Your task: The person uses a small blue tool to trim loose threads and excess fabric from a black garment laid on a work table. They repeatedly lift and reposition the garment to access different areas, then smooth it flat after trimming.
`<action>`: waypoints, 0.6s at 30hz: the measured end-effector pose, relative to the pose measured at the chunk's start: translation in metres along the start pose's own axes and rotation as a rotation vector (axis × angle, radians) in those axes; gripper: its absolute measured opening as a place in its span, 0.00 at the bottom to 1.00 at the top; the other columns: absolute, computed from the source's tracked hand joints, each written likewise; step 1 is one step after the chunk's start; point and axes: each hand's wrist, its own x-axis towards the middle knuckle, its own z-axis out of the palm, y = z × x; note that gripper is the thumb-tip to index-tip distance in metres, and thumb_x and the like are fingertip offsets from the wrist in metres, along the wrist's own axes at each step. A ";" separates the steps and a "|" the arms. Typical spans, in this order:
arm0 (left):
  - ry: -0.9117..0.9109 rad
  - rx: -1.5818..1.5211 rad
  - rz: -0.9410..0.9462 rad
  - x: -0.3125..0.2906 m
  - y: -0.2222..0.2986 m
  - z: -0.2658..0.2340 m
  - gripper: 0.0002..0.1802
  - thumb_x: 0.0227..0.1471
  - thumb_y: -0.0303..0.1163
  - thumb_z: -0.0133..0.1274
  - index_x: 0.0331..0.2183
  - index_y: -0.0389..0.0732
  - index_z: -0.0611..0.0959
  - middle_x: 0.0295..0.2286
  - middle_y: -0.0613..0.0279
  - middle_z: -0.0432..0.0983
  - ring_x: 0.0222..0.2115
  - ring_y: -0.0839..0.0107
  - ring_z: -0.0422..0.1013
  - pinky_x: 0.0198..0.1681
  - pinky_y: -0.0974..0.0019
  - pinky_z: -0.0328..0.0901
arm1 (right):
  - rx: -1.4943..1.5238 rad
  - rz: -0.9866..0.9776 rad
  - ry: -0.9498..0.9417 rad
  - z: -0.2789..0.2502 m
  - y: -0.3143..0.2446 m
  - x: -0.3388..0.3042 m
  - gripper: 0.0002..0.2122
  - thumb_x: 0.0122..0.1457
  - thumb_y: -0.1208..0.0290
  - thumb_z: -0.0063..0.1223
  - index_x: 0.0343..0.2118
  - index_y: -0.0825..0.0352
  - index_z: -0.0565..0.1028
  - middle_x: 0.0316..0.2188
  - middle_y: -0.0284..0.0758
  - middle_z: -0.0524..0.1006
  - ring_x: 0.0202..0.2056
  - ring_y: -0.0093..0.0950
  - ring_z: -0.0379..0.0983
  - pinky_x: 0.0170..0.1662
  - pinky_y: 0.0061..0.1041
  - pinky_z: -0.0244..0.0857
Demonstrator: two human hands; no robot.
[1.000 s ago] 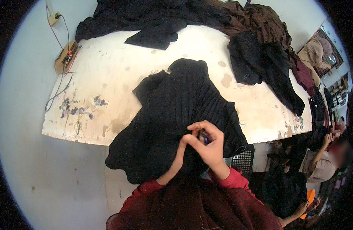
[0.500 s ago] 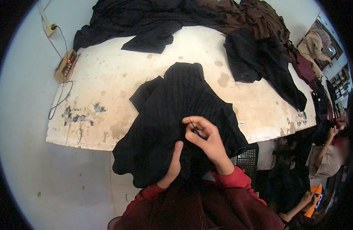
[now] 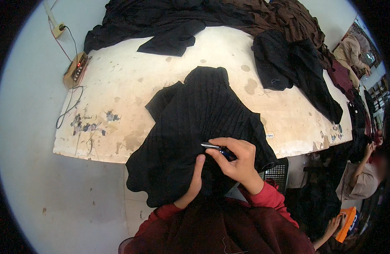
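Note:
A black pleated garment [image 3: 173,122] lies spread over the table's near edge and hangs down toward my lap. My left hand [image 3: 194,180] grips it from below, thumb on top and the other fingers hidden by the cloth. Just to the right, my right hand [image 3: 241,160] is closed around small thread snips [image 3: 209,145]. Their silver blade points left above the fabric, close to my left thumb. A dark, bluish handle shows between the fingers of that hand.
The worn pale table [image 3: 131,84] carries heaps of black cloth [image 3: 157,17], brown cloth [image 3: 283,19] and a black piece [image 3: 296,67]. A small control box [image 3: 76,71] with a cable sits at the left edge. Other people [image 3: 360,180] work at right, one by an orange item [image 3: 348,222].
My right hand has turned and moved slightly right and down, so the snips' silver blade now shows, pointing left. My left hand keeps its hold on the garment.

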 end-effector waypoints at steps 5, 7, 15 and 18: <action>-0.016 0.194 0.024 -0.001 -0.002 0.001 0.28 0.53 0.41 0.56 0.50 0.31 0.72 0.50 0.51 0.69 0.49 0.58 0.66 0.56 0.58 0.55 | 0.213 0.211 0.012 -0.004 0.000 -0.005 0.11 0.49 0.68 0.64 0.34 0.67 0.79 0.28 0.36 0.80 0.28 0.24 0.78 0.30 0.20 0.69; -0.048 0.322 0.107 -0.001 -0.017 -0.003 0.25 0.54 0.36 0.56 0.51 0.35 0.72 0.50 0.53 0.68 0.48 0.60 0.67 0.55 0.57 0.58 | 0.289 0.004 -0.116 -0.010 -0.008 -0.004 0.20 0.45 0.66 0.67 0.42 0.65 0.76 0.31 0.35 0.78 0.28 0.23 0.76 0.31 0.20 0.69; -0.556 -0.485 0.148 0.016 0.022 -0.033 0.31 0.53 0.41 0.56 0.53 0.31 0.69 0.51 0.50 0.67 0.51 0.59 0.65 0.57 0.58 0.55 | 0.259 -0.128 -0.364 0.008 -0.010 -0.016 0.19 0.36 0.80 0.60 0.36 0.59 0.78 0.25 0.30 0.73 0.23 0.29 0.74 0.24 0.24 0.67; -0.699 -0.919 0.024 0.006 0.017 -0.036 0.34 0.53 0.42 0.56 0.53 0.30 0.68 0.51 0.48 0.67 0.52 0.58 0.64 0.58 0.58 0.53 | 0.349 -0.124 -0.285 0.011 -0.006 -0.021 0.15 0.37 0.82 0.58 0.32 0.61 0.79 0.23 0.30 0.74 0.23 0.29 0.74 0.24 0.24 0.67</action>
